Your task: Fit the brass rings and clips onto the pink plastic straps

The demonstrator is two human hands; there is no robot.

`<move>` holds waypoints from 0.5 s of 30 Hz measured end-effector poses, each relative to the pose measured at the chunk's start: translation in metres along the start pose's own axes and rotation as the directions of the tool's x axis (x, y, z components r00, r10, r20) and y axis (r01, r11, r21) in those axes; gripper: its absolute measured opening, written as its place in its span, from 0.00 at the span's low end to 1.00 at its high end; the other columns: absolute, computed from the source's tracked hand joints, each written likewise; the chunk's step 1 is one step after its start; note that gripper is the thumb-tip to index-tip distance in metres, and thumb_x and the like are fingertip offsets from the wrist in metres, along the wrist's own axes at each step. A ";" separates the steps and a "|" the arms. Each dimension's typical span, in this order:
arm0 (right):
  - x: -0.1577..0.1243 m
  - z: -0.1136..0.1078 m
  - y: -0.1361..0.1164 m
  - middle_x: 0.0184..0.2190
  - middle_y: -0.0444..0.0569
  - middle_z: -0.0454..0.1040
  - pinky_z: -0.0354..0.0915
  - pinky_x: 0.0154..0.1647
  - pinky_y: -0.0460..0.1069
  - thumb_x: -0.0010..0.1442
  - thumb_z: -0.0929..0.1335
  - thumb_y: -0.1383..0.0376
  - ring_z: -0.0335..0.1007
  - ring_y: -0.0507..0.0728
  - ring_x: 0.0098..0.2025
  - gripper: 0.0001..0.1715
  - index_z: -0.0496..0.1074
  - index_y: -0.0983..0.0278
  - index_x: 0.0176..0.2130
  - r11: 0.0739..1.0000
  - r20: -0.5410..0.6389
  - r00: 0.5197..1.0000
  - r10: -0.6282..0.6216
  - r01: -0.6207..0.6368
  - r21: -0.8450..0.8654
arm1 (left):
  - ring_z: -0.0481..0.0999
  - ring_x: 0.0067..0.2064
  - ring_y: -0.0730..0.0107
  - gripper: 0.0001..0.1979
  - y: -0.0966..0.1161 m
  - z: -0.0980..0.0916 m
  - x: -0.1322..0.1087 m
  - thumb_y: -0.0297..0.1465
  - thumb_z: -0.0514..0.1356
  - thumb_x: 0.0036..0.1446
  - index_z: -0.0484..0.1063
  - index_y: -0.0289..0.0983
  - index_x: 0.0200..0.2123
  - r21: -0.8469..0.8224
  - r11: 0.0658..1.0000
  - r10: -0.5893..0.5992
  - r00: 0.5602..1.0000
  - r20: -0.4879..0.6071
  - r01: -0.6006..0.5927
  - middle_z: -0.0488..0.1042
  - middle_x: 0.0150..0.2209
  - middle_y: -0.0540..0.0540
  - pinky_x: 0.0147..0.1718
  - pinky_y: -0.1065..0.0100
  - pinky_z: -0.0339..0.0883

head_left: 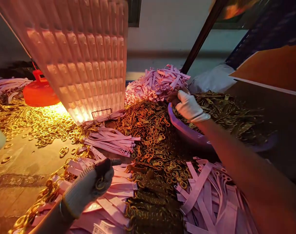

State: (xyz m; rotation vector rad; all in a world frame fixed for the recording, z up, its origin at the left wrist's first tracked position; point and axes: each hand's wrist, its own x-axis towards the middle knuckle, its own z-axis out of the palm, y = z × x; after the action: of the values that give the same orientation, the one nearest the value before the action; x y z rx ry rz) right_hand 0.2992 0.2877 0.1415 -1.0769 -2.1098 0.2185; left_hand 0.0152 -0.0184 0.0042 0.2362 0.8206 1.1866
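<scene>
My left hand [89, 187], in a white dotted glove with dark, uncovered fingertips, is above a spread of pink straps [114, 203]. Its fingers are curled, and a gold metal ring [100, 184] shows in their grip. Farther out, my right hand [190, 107], gloved in white, is at the rim of a purple basin [184, 126]. The fingers of that hand are bent together; whatever they may hold is hidden. Gold snap hooks [153, 130] lie heaped between the two hands. A dense row of dark gold hooks [150, 201] lies nearer to me.
An orange lamp [41, 92] lights loose gold rings [50, 130] at left. Beside it stands a tall translucent ribbed panel [89, 61]. More pink straps [160, 81] are piled at the back, others [211, 198] at right. Dark strips [226, 110] fill the basin.
</scene>
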 end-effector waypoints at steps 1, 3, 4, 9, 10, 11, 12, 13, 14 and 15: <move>-0.016 0.007 -0.024 0.37 0.51 0.75 0.60 0.33 0.44 0.66 0.61 0.75 0.62 0.45 0.28 0.13 0.71 0.73 0.46 0.975 0.078 0.997 0.008 -0.025 0.219 | 0.58 0.17 0.85 0.16 -0.001 0.003 -0.001 0.39 0.71 0.53 0.73 0.32 0.30 0.048 0.997 0.054 0.998 -0.030 -0.053 0.64 0.20 0.53 0.14 0.80 0.46; -0.055 0.024 -0.073 0.36 0.48 0.75 0.59 0.28 0.43 0.66 0.62 0.72 0.61 0.45 0.24 0.15 0.69 0.68 0.51 0.941 0.217 0.975 -0.056 -0.021 0.339 | 0.58 0.16 0.85 0.21 -0.004 0.011 -0.005 0.44 0.72 0.50 0.70 0.32 0.25 0.190 0.968 0.182 0.980 -0.078 -0.165 0.62 0.18 0.54 0.14 0.80 0.47; -0.076 0.035 -0.095 0.37 0.47 0.75 0.60 0.28 0.43 0.64 0.63 0.71 0.64 0.47 0.27 0.15 0.70 0.67 0.50 0.884 0.335 0.936 -0.107 -0.066 0.464 | 0.58 0.17 0.84 0.23 -0.006 0.015 -0.007 0.47 0.72 0.49 0.70 0.32 0.25 0.256 0.943 0.243 0.965 -0.098 -0.211 0.62 0.17 0.54 0.14 0.79 0.47; -0.163 0.096 -0.163 0.29 0.44 0.70 0.62 0.29 0.43 0.62 0.68 0.65 0.64 0.50 0.30 0.05 0.69 0.66 0.38 0.713 0.532 0.816 -0.225 -0.235 0.661 | 0.58 0.18 0.83 0.26 -0.012 0.020 -0.015 0.50 0.74 0.41 0.73 0.33 0.27 0.304 0.908 0.345 0.926 -0.154 -0.288 0.65 0.19 0.53 0.16 0.78 0.49; -0.174 0.105 -0.168 0.30 0.44 0.71 0.63 0.31 0.44 0.63 0.67 0.64 0.64 0.50 0.30 0.06 0.68 0.65 0.38 0.737 0.501 0.839 -0.212 -0.199 0.646 | 0.58 0.19 0.83 0.26 -0.013 0.019 -0.017 0.50 0.74 0.40 0.72 0.33 0.26 0.303 0.908 0.345 0.928 -0.145 -0.290 0.65 0.19 0.53 0.16 0.78 0.49; -0.183 0.112 -0.172 0.32 0.46 0.72 0.65 0.33 0.45 0.64 0.67 0.64 0.65 0.52 0.32 0.06 0.68 0.65 0.40 0.783 0.451 0.869 -0.202 -0.133 0.608 | 0.57 0.18 0.83 0.26 -0.014 0.017 -0.019 0.50 0.74 0.40 0.72 0.33 0.26 0.307 0.905 0.346 0.929 -0.131 -0.294 0.64 0.19 0.53 0.16 0.78 0.48; -0.190 0.116 -0.175 0.35 0.49 0.73 0.66 0.37 0.47 0.64 0.66 0.64 0.67 0.53 0.35 0.07 0.68 0.65 0.42 0.844 0.399 0.894 -0.203 -0.047 0.535 | 0.55 0.18 0.83 0.26 -0.014 0.014 -0.021 0.50 0.74 0.40 0.72 0.34 0.25 0.315 0.901 0.350 0.930 -0.117 -0.299 0.63 0.18 0.54 0.16 0.77 0.47; -0.196 0.118 -0.178 0.38 0.52 0.73 0.67 0.42 0.49 0.64 0.66 0.65 0.69 0.56 0.39 0.10 0.69 0.66 0.45 0.903 0.362 0.907 -0.214 0.043 0.427 | 0.54 0.18 0.84 0.26 -0.014 0.012 -0.023 0.50 0.74 0.40 0.72 0.34 0.25 0.327 0.895 0.355 0.929 -0.106 -0.304 0.61 0.17 0.54 0.16 0.77 0.46; -0.200 0.118 -0.182 0.41 0.55 0.74 0.67 0.46 0.52 0.63 0.66 0.67 0.70 0.58 0.42 0.13 0.69 0.66 0.48 0.947 0.346 0.911 -0.224 0.119 0.300 | 0.53 0.17 0.84 0.26 -0.014 0.010 -0.026 0.50 0.73 0.41 0.71 0.34 0.25 0.342 0.888 0.359 0.928 -0.097 -0.308 0.59 0.16 0.55 0.16 0.77 0.45; -0.204 0.117 -0.185 0.43 0.57 0.73 0.67 0.49 0.54 0.62 0.65 0.68 0.70 0.60 0.45 0.15 0.69 0.67 0.50 0.971 0.348 0.912 -0.218 0.169 0.168 | 0.52 0.17 0.83 0.26 -0.014 0.009 -0.028 0.51 0.72 0.42 0.72 0.34 0.25 0.362 0.879 0.363 0.928 -0.082 -0.311 0.58 0.15 0.55 0.16 0.76 0.44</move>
State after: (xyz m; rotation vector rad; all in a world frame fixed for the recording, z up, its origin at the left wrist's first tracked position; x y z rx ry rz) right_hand 0.1778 0.0369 0.0320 -0.7834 -2.4752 0.4894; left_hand 0.0278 -0.0468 0.0145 0.6060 1.1518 1.3944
